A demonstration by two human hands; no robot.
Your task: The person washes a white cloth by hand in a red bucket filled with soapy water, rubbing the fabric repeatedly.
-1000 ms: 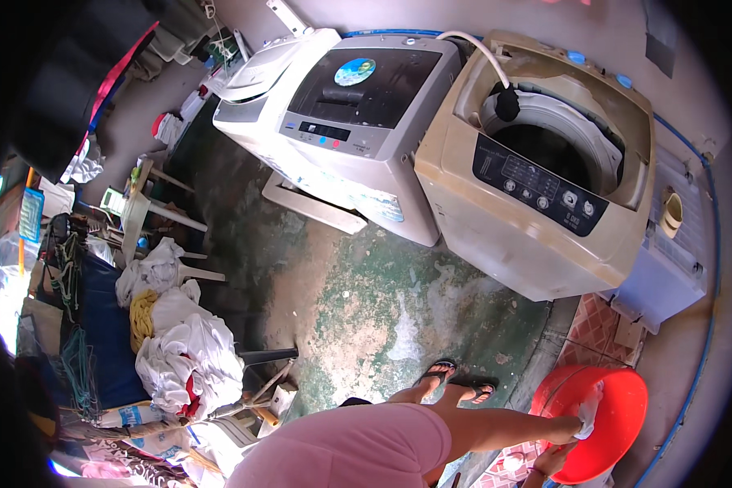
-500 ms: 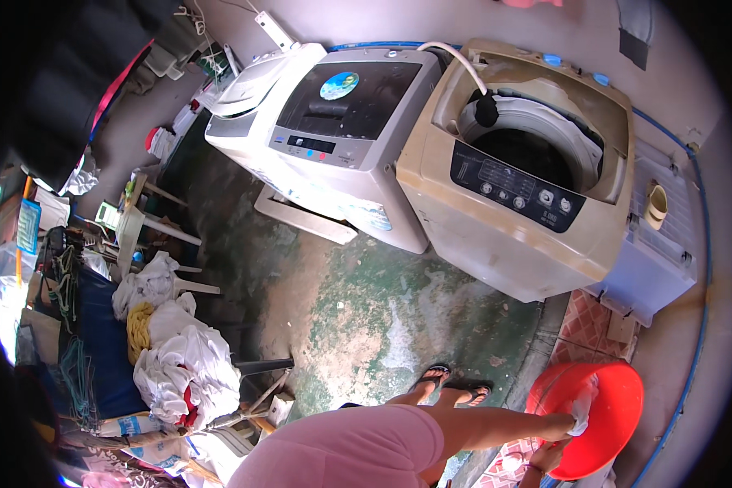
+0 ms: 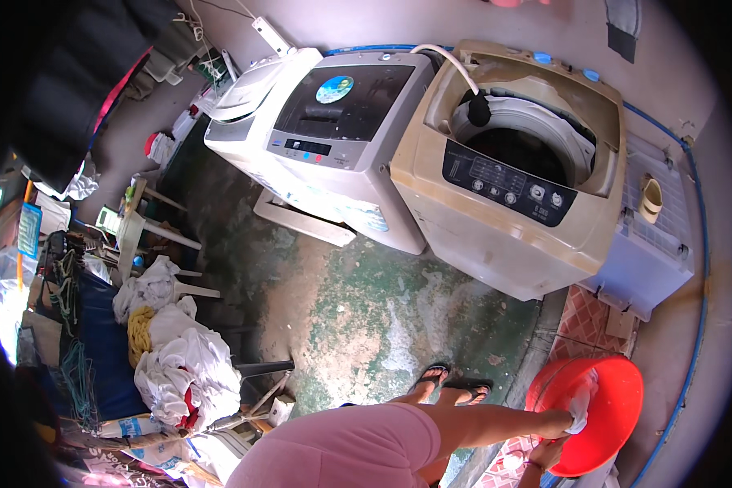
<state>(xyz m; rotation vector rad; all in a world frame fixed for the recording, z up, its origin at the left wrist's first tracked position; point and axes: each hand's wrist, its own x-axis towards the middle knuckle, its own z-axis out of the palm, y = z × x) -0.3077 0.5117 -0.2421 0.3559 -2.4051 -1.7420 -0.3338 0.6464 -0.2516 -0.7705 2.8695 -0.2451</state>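
A red plastic basin point(image 3: 618, 407) stands at the lower right, tilted in view. My left arm reaches across to it, and my left hand point(image 3: 557, 424) is closed on a white cloth point(image 3: 581, 403) that hangs against the inside of the basin. Just below it, my right hand point(image 3: 547, 455) is at the basin's near side with bent fingers, close under the left hand. What the right fingers grip is hidden.
Three washing machines line the wall: a beige one point(image 3: 496, 236) with its lid up and a hose over the tub, a grey one point(image 3: 342, 114), and a white one point(image 3: 256, 89). A lidded plastic box point(image 3: 647, 260) holds a beige scoop point(image 3: 650, 199). White laundry point(image 3: 191, 370) heaps at left.
The view has shifted slightly, so the machines sit a little further left. Both hands stay at the basin with the white cloth, with only a small movement.
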